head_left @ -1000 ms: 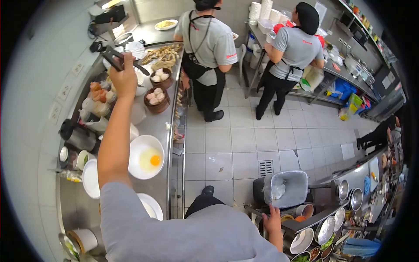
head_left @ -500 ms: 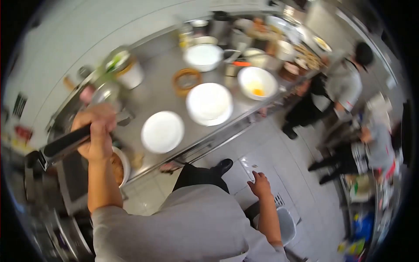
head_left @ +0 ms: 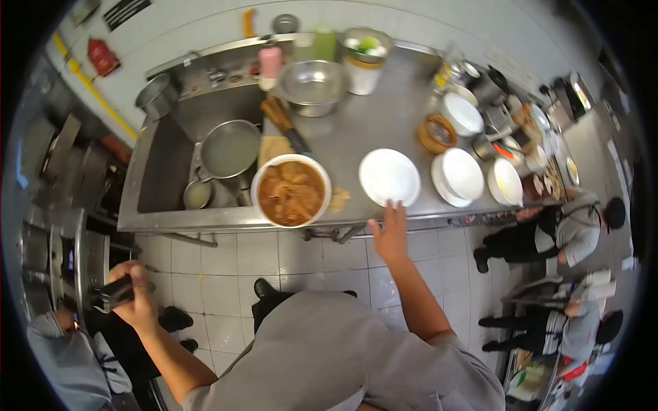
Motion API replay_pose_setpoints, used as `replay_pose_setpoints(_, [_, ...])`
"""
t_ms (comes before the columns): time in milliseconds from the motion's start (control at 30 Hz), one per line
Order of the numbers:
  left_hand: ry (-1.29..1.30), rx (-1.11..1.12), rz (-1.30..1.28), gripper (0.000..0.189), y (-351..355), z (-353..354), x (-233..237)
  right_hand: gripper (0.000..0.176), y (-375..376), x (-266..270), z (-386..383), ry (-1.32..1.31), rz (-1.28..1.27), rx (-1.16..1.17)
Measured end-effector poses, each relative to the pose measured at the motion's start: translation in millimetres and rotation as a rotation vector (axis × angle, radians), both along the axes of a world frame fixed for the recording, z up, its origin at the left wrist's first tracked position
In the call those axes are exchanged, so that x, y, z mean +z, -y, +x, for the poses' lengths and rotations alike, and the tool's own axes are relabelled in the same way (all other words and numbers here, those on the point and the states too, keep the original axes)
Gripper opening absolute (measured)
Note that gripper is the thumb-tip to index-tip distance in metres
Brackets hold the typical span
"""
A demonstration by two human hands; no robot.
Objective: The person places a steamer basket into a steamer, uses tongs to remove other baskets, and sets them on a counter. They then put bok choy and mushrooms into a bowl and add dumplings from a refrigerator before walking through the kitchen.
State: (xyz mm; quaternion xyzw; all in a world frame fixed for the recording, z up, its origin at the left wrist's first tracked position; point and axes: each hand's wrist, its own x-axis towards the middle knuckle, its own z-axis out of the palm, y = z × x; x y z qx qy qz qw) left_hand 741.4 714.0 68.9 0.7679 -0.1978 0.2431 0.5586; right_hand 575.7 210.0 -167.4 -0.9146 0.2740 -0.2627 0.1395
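Note:
My left hand is closed around a black handle with a bit of bare metal at its end, held out low on the left, away from the counter. What that handle belongs to I cannot tell. Fingers apart, my right hand reaches to the counter's front edge, its fingertips overlapping the near rim of a white plate. Left of the plate stands a white bowl of reddish-brown stewed food. Stacked white bowls are to its right.
A sink with a steel pot lies at the left. Behind the stew are a steel bowl and a wooden-handled tool. One person stands at left; two people work at right.
My left hand has swung down from over the counter with the black handle. My right hand has come up from my side to the white plate. The view has turned left.

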Motion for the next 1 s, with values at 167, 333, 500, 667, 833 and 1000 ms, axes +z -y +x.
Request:
replay_pose_setpoints(167, [-0.086,0.298,0.204,0.022,-154,16,-23,0.035,44,-87,46,-0.251,-0.567,0.101])
replay_pose_setpoints(333, [-0.32,0.453,0.295,0.018,-276,28,-32,0.063,94,-65,104,-0.471,-0.09,-0.157])
replay_pose_setpoints(500, [-0.344,0.455,0.386,0.016,-363,61,-33,0.072,84,-1,185,-0.613,-0.119,-0.565])
replay_pose_setpoints(667, [-0.294,0.38,0.232,0.023,-391,134,-28,0.071,-54,94,303,0.071,-0.583,-0.087])
replay_pose_setpoints(833, [-0.144,0.121,0.368,0.026,-438,247,-12,0.068,-226,115,454,0.087,-0.323,0.358])
replay_pose_setpoints(1000, [-0.209,0.146,0.394,0.023,-508,334,-1,0.068,-269,-57,606,-0.315,0.026,0.429])
